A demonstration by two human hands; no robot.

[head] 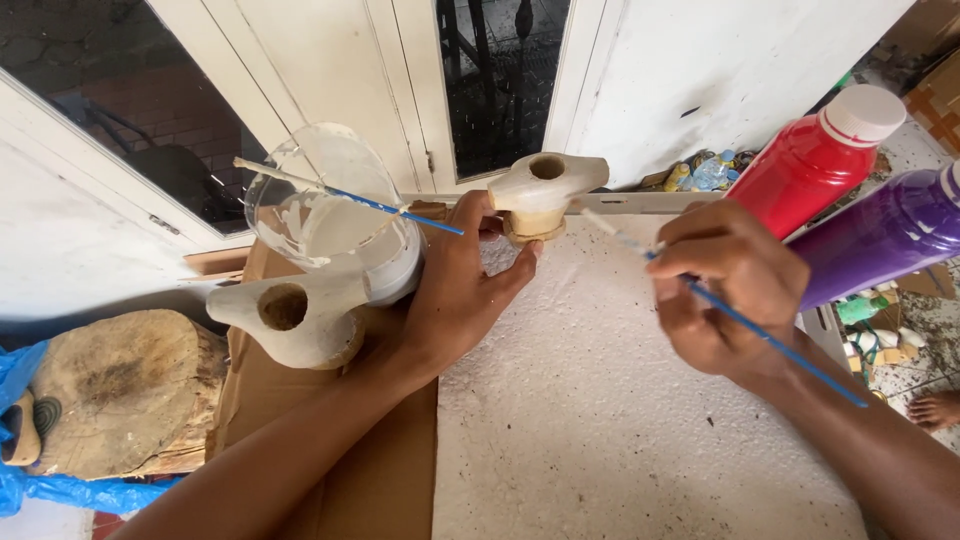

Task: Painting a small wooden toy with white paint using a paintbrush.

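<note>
White paint coats the small clay piece point(541, 195), a rounded shape with a hole in its top and a bare, tan base, which the left hand point(458, 285) grips from below and from the side, thumb and fingers closed around the base so that it is raised just over the far edge of the white foam board point(610, 430). The right hand point(728, 285) is clenched around a thin blue-handled brush point(740, 320), pinched between thumb and fingers like a pen; its pale tip points towards the clay piece and ends just beside it, though whether the bristles touch it I cannot tell. Left of the left hand stands a clear plastic cup point(330, 215) with white paint pooled in it and smeared up its walls, and a second blue brush point(345, 193) lies across its rim. In front of the cup rests another white-painted clay piece point(295, 315) with a hole in it, sitting on brown cardboard point(370, 480) that lies under the foam board's left edge. A sawn log round point(125, 390) stands at the far left beside blue plastic sheet point(60, 490). At the right, a red paint bottle point(815, 160) with a white cap and a purple paint bottle point(885, 235) lean side by side, close to the right hand.
</note>
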